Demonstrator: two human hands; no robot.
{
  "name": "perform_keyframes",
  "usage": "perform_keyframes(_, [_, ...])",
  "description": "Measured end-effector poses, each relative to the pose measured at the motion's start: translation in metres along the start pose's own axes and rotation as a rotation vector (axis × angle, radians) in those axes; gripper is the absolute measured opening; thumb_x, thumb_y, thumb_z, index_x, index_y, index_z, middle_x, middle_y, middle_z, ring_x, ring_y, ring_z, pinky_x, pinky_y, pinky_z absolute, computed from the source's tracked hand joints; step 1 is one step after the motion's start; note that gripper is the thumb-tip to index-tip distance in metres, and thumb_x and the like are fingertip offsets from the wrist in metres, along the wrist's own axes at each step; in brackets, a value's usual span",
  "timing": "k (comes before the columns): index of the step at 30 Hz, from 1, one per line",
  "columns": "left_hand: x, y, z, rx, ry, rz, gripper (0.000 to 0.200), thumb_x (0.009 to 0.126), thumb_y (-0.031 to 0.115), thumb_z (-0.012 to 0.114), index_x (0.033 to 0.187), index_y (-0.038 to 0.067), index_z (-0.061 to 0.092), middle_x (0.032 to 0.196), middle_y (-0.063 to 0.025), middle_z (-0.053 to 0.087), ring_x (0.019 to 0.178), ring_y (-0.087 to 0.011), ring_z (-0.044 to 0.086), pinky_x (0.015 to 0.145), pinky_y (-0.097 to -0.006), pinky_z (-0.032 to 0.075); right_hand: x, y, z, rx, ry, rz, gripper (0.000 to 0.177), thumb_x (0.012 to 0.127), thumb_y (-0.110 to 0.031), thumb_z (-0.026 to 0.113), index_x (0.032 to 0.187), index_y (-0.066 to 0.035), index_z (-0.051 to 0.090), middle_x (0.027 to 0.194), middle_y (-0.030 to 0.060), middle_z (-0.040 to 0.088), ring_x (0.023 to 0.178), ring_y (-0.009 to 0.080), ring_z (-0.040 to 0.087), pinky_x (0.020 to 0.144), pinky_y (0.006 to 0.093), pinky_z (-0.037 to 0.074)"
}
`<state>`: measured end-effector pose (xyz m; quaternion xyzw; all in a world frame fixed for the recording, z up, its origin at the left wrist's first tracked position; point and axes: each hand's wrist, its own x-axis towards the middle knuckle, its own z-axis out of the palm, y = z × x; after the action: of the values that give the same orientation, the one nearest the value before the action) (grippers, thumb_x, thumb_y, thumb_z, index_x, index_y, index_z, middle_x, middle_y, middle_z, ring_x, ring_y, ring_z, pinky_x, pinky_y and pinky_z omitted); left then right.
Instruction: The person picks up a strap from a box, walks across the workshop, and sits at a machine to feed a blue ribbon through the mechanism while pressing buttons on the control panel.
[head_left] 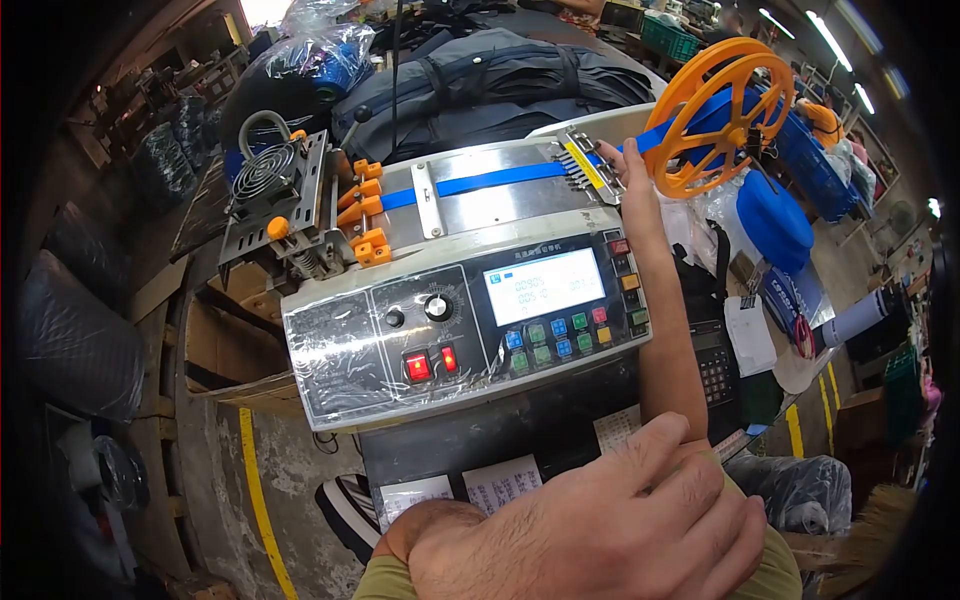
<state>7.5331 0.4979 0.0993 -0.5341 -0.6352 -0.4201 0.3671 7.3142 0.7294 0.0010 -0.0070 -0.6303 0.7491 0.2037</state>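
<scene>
A blue webbing strap (510, 180) runs flat across the metal bed of a cutting machine (480, 340), under a small metal plate and into orange guides (370, 205) at the left. At the machine's right end, my right hand (630, 175) reaches to the yellow-labelled strap guide (585, 165). Its fingers are around the strap where it comes off the orange reel (725, 120); the exact grip is partly hidden. Low in front, my left hand (600, 510) is curled closed against my right forearm by the elbow. Its palm is out of sight.
The machine's lit screen (545, 285) and red switches (418, 366) face me. A fan unit (268, 170) sits at its left end. Dark bags (490, 85) are piled behind. A blue strap roll (775, 220), a calculator (715, 370) and paper slips (503, 483) lie nearby.
</scene>
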Motion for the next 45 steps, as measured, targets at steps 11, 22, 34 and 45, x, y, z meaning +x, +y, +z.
perform_keyframes(11, [0.011, -0.009, -0.031, -0.172, -0.347, 0.016, 0.024, 0.082, 0.015, 0.068, 0.103, 0.003, 0.072, 0.080, -0.0049, 0.064, 0.083, -0.0209, 0.065, 0.089, -0.0381, 0.052, 0.002, 0.005, -0.003, 0.050, 0.004, 0.027, 0.078, 0.109, -0.058, 0.036, 0.148, 0.008, 0.049, 0.129, 0.0162, 0.068, 0.110, 0.0165, 0.070, 0.095, 0.0266, 0.055])
perform_keyframes(22, [0.002, -0.002, 0.001, 0.015, 0.013, 0.026, 0.008, 0.075, 0.014, 0.069, 0.082, 0.010, 0.068, 0.078, 0.0001, 0.059, 0.078, -0.0142, 0.059, 0.084, -0.0349, 0.055, -0.004, -0.002, 0.001, 0.014, -0.023, 0.044, 0.081, 0.109, -0.059, 0.035, 0.150, 0.010, 0.045, 0.124, 0.0174, 0.070, 0.106, 0.0144, 0.072, 0.091, 0.0242, 0.057])
perform_keyframes(34, [0.013, -0.008, -0.033, -0.156, -0.385, 0.033, 0.023, 0.081, 0.016, 0.068, 0.100, 0.003, 0.072, 0.080, -0.0053, 0.064, 0.083, -0.0210, 0.065, 0.089, -0.0381, 0.052, 0.008, 0.013, -0.009, 0.041, 0.014, 0.026, 0.080, 0.109, -0.058, 0.034, 0.150, 0.010, 0.045, 0.123, 0.0169, 0.070, 0.105, 0.0147, 0.072, 0.091, 0.0253, 0.057])
perform_keyframes(45, [-0.001, 0.003, 0.006, -0.004, 0.047, -0.002, 0.009, 0.075, 0.014, 0.069, 0.083, 0.011, 0.068, 0.079, 0.0003, 0.060, 0.079, -0.0143, 0.060, 0.085, -0.0349, 0.055, 0.013, 0.018, -0.012, 0.041, 0.017, 0.017, 0.080, 0.109, -0.059, 0.036, 0.149, 0.009, 0.047, 0.123, 0.0169, 0.070, 0.104, 0.0147, 0.072, 0.090, 0.0247, 0.057])
